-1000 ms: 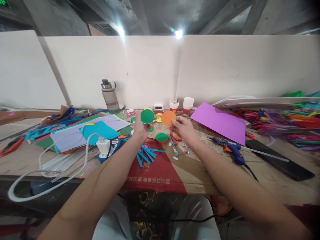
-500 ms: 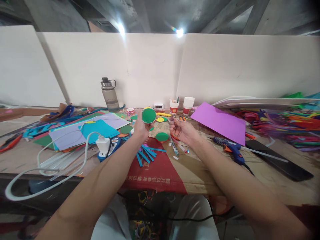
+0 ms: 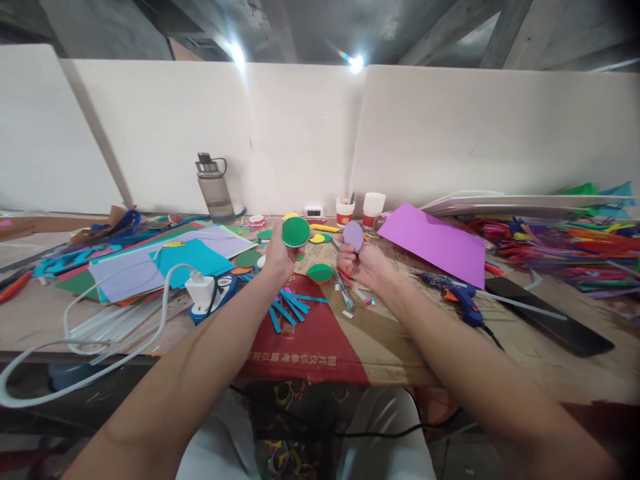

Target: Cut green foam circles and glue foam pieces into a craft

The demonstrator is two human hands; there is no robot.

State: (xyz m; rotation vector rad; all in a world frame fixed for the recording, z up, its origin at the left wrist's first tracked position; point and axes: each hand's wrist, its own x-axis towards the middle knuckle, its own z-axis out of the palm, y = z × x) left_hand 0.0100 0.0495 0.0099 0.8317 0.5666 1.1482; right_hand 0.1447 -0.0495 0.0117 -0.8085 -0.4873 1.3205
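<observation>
Gripped in my left hand [image 3: 280, 256] is a green paper disc [image 3: 296, 231] with a pale rim, its face turned toward me. My right hand [image 3: 367, 265] pinches a smaller lilac paper disc [image 3: 353, 236] at its lower edge, upright and apart from the green one. Between and below the hands, another green disc [image 3: 320, 273] lies on the cardboard, with a yellow disc [image 3: 318, 239] behind it. Blue paper strips [image 3: 290, 308] fan out below my left hand. Pens [image 3: 345, 291] lie below my right hand.
On the left are stacked coloured sheets [image 3: 195, 262], a white plug with a cable [image 3: 200, 291] and a water bottle [image 3: 215, 190]. Paper cups [image 3: 373, 208] stand at the back. To the right lie a purple sheet [image 3: 435, 245], a blue glue gun [image 3: 465, 303] and several bright pipe cleaners [image 3: 565, 257].
My right hand has turned the lilac disc from edge-on to face me. My left hand still holds the green disc nearly in place. The whole view has shifted slightly.
</observation>
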